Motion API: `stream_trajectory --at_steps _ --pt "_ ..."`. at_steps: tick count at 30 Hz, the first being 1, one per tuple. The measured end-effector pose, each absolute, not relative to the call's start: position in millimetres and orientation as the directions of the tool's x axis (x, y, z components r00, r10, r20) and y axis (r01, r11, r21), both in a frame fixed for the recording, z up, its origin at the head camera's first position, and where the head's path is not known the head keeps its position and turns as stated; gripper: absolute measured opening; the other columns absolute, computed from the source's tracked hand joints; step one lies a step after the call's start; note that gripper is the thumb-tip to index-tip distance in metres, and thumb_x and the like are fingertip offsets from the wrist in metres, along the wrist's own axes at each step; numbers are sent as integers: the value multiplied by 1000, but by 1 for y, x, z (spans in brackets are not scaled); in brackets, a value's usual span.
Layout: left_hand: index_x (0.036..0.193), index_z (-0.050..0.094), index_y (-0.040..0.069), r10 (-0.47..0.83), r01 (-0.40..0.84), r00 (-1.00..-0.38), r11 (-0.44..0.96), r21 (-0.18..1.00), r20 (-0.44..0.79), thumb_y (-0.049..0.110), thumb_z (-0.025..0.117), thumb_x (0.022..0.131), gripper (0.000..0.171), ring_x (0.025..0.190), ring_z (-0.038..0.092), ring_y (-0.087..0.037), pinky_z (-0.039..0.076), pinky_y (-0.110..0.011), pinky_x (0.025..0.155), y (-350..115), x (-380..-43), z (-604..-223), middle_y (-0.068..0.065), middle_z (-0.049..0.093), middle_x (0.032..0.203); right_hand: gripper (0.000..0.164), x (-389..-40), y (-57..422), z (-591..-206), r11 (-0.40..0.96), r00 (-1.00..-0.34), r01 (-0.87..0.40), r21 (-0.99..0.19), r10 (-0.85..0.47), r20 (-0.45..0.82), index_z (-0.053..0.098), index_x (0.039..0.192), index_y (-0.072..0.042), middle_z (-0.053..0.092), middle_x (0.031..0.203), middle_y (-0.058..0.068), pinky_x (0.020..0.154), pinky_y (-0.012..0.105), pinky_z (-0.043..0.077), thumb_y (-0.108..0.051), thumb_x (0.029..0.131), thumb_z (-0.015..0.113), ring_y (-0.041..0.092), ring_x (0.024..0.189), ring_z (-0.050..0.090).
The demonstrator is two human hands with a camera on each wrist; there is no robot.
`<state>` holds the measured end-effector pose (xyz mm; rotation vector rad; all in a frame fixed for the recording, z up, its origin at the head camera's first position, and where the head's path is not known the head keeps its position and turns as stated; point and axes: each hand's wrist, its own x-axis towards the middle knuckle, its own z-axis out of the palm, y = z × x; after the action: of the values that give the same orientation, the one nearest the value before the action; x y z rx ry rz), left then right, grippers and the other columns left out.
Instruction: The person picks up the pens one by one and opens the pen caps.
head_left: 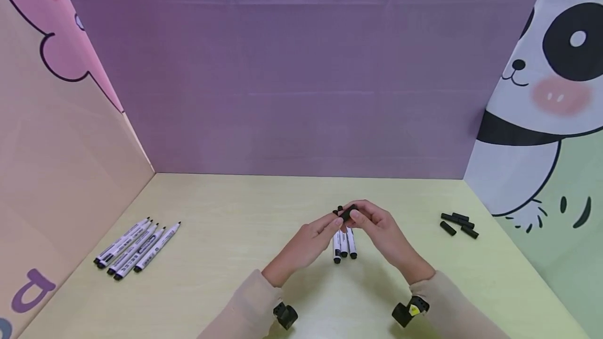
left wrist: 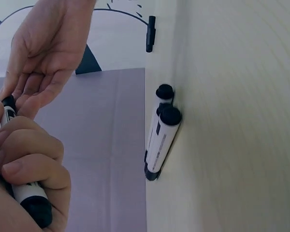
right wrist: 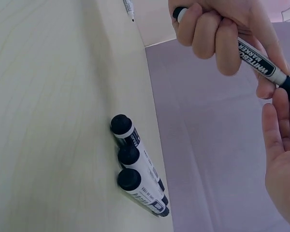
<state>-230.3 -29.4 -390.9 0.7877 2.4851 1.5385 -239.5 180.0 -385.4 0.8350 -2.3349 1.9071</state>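
My left hand (head_left: 301, 247) grips a whiteboard marker (right wrist: 256, 58), its fingers curled round the white barrel with the black end poking out below in the left wrist view. At the other end of the marker, my right hand (head_left: 386, 232) pinches the black cap (head_left: 348, 212) between thumb and fingers. The cap is at the marker's end; whether it is fully seated cannot be told. Beneath both hands, three white markers (right wrist: 150, 193) with black ends lie side by side on the table, partly hidden by the hands in the head view.
On the left of the table (head_left: 226, 213) lie several uncapped markers (head_left: 136, 250), thin tips pointing away. Several loose black caps (head_left: 454, 219) lie at the right. A purple wall (head_left: 301, 77) stands behind, with printed panels on both sides.
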Motion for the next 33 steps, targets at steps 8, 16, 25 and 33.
stream_trajectory --at_steps 8,16,25,33 --pt "110 52 18 504 350 -854 366 862 133 54 34 106 41 53 33 -12 28 -29 50 -31 -229 -389 2 41 63 27 -238 177 -382 140 -875 -390 -910 -365 318 62 123 -2 67 111 12 94 33 52 -22 106 54 24 102 66" --pt "110 44 13 505 362 -852 387 848 134 44 36 108 32 52 33 -12 30 -28 50 -37 -227 -387 2 44 66 28 -238 181 -379 139 -890 -377 -916 -330 316 62 125 -5 67 110 13 91 34 53 -24 105 56 36 102 65" --pt "109 43 11 507 379 -851 409 830 139 36 38 108 26 58 40 -12 34 -28 54 -43 -229 -389 2 54 74 29 -240 187 -375 140 -895 -386 -912 -297 333 61 126 -3 67 109 15 89 33 54 -23 105 56 39 100 65" --pt "113 45 10 492 396 -853 389 832 177 34 40 109 24 63 42 -13 36 -27 58 -49 -230 -387 1 56 83 30 -240 188 -374 130 -894 -382 -915 -303 330 60 127 -3 66 109 15 90 33 54 -23 105 55 36 98 66"
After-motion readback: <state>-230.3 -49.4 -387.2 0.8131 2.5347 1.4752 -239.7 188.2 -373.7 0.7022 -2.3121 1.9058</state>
